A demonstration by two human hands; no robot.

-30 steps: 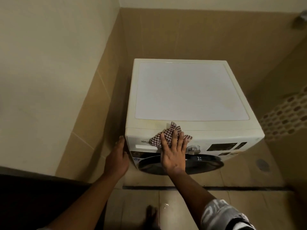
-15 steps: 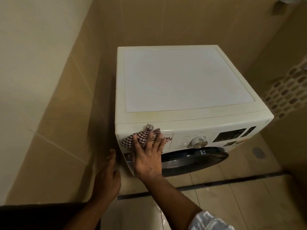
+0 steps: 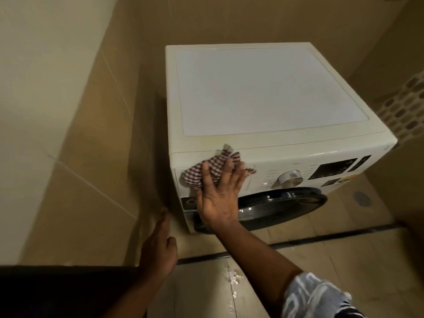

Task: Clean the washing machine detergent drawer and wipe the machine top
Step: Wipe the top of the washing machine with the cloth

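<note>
Since 1 s ago, left hand (image 3: 158,249) withdrawn from the washing machine (image 3: 252,92) corner, now apart from it, low beside the tiled wall (image 3: 80,157); fingers loosely curled, holding nothing. Right hand (image 3: 218,196) shifted left along the front panel, flat and spread, fingers (image 3: 231,173) extended, pressing the checked cloth (image 3: 206,171) against the detergent drawer front (image 3: 183,180) at the panel's left end. Cloth bunched, partly under the palm, 1 corner reaching the machine's top edge. Drawer closed. Control dial (image 3: 290,179) just right of the hand, display (image 3: 332,168) beyond. Dark door (image 3: 282,205) below. Top bare. Wet patch on floor (image 3: 321,260) near the patterned sleeve (image 3: 316,297).
</note>
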